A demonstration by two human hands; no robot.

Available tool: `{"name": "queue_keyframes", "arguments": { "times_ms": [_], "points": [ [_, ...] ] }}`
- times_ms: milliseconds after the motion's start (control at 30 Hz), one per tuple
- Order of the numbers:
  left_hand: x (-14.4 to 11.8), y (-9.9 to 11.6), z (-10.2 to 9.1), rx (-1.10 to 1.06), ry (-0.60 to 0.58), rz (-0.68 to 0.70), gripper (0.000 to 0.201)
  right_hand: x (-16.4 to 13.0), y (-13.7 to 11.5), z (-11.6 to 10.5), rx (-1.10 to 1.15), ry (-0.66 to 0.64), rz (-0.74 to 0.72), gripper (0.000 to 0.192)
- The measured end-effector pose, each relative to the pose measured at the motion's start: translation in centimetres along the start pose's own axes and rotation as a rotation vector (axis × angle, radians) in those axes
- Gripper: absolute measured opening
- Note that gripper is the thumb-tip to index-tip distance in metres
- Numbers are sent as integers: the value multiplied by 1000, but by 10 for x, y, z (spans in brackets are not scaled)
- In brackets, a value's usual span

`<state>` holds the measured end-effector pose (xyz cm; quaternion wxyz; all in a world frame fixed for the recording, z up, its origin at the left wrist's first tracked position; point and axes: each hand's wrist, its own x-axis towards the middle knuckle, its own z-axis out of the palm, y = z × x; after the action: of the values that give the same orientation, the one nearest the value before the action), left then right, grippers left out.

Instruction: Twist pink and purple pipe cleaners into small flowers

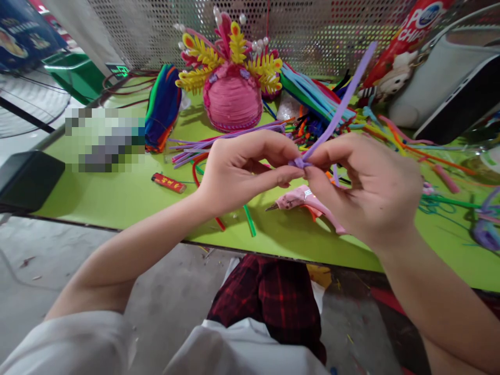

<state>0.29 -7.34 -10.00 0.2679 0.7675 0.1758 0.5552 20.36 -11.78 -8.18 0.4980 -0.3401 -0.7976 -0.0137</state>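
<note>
2 hands meet above the green surface (117, 198): the left hand (242, 169) and right hand (367, 187) are both closed in a pinch on 1 lilac pipe cleaner (339, 107), held in the air at a small twisted knot (its free end slants up and away). It is judged light, fuzzy and easily bent, so it is best pinched close to the bend. A pink glue gun (308, 203) lies just below.

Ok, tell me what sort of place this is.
Probably a handicraft work table or stall. Loose pipe cleaners cover the green table, a finished pink headdress stands at the back, and a pink glue gun lies below the hands.
</note>
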Motion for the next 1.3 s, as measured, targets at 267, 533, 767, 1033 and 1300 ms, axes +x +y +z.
{"name": "queue_keyframes", "arguments": {
  "times_ms": [267, 533, 767, 1033, 1300],
  "points": [
    [2, 6, -5, 95, -29, 10, 15, -3, -3, 1, 106, 20, 60, 9],
    [2, -2, -10, 237, -103, 203, 19, 1, 3, -5, 444, -166, 399, 5],
    [6, -9, -12, 332, -159, 439, 20, 4, 1, -4, 496, -177, 458, 10],
    [-1, -5, -2, 193, -89, 140, 14, 2, 3, 0, 407, -97, 422, 7],
    [5, 1, 4, -190, -141, -245, 7, 5, 12, 2, 376, -116, 267, 17]
  ]
}}
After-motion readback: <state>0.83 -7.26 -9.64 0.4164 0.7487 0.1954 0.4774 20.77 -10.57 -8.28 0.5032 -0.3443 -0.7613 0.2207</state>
